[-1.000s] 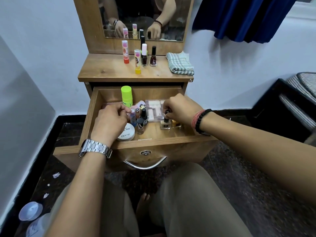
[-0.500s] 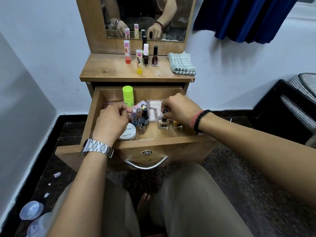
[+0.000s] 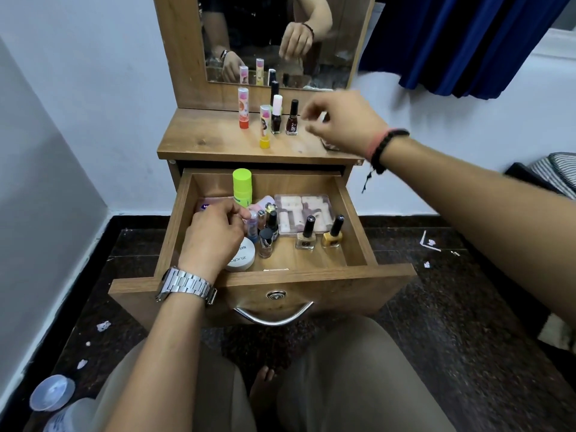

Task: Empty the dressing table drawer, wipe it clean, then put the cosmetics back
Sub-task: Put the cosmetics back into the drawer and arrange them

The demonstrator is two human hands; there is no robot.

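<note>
Emptying is partly done: the drawer (image 3: 268, 244) hangs open, most cosmetics inside — five bottles (image 3: 277, 116) stand above it on the tabletop (image 3: 212, 138). Wiping and restocking remain. Right hand (image 3: 343, 123) above the drawer, blurred — grasp unclear; left hand (image 3: 215, 235) inside, fingers curled round a small tube (image 3: 253, 224).

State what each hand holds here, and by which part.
Right hand, above the tabletop: blurred, cannot tell. Left hand, in the drawer: fingers curl among small bottles; hold hidden.

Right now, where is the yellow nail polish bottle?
The yellow nail polish bottle stands in the open drawer, near its right wall, just right of the beige nail polish bottle.
</note>
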